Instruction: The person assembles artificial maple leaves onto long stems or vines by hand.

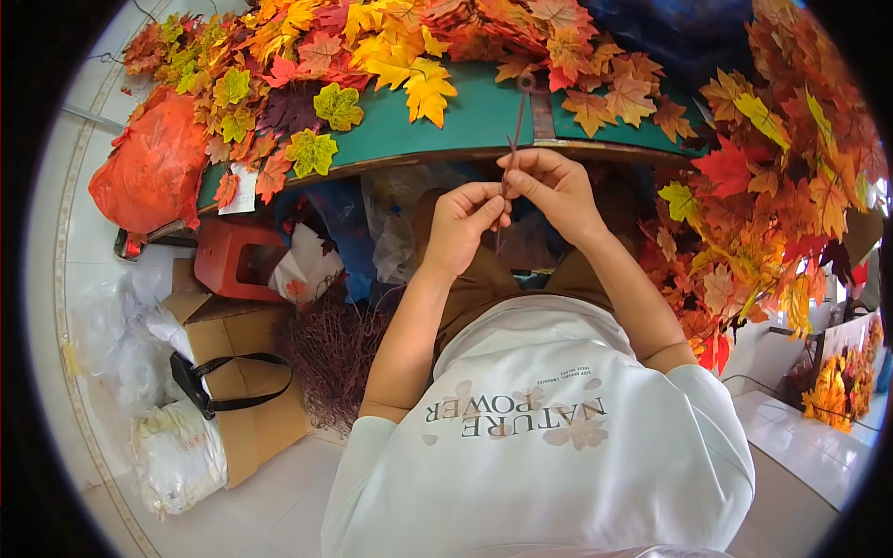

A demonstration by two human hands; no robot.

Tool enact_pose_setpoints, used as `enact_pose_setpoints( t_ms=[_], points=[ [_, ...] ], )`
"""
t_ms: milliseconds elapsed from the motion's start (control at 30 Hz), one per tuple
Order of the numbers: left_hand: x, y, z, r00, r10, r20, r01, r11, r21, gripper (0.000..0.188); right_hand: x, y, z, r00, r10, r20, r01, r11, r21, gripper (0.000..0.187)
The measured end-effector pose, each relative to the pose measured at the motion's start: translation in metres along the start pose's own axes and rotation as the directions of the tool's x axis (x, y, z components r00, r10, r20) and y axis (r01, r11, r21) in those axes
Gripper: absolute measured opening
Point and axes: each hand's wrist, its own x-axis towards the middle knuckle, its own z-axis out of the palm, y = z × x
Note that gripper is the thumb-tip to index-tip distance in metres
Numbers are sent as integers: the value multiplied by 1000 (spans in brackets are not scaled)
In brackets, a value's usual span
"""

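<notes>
At the near edge of the green bench [400, 121], the left hand [474, 219] and right hand [551, 189] pinch a thin brown stem [519, 119], fingertips nearly closed. It looks light, springy, probably best held mid-length.

I see a green table [476, 104], brown near rim [446, 154], yellow, orange and red leaves [395, 58] along its far edge, reddish-brown stem [521, 112].

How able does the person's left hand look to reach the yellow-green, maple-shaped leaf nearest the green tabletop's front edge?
Probably yes: nothing visible stands between the left hand and that yellow-green leaf, though the hand appears to be pinching a thin brown stem.
</notes>
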Motion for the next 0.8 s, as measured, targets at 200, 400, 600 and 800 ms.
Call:
enact_pose_setpoints(
  t_ms=[200, 400, 600, 800],
  points=[
    [2, -7, 18, 852, 479, -212, -292, 771, 566, 19, 15, -3, 13, 941, -328, -86, 188, 716, -672, 9],
    [14, -51, -11, 816, 442, -373, -278, 866, 417, 14, 28, 3, 28, 855, -474, 210, 398, 342, -851, 13],
    [14, -46, -28, 939, -70, -337, -69, 921, -382, 7, 57, -8, 8, 832, -382, 402, 540, 394, -744, 16],
    [-10, -60, -55, 945, -226, -236, 20, 761, -648, 11, 128, -57, -76, 651, -749, -120, 217, 335, -917, 10]
  ],
)
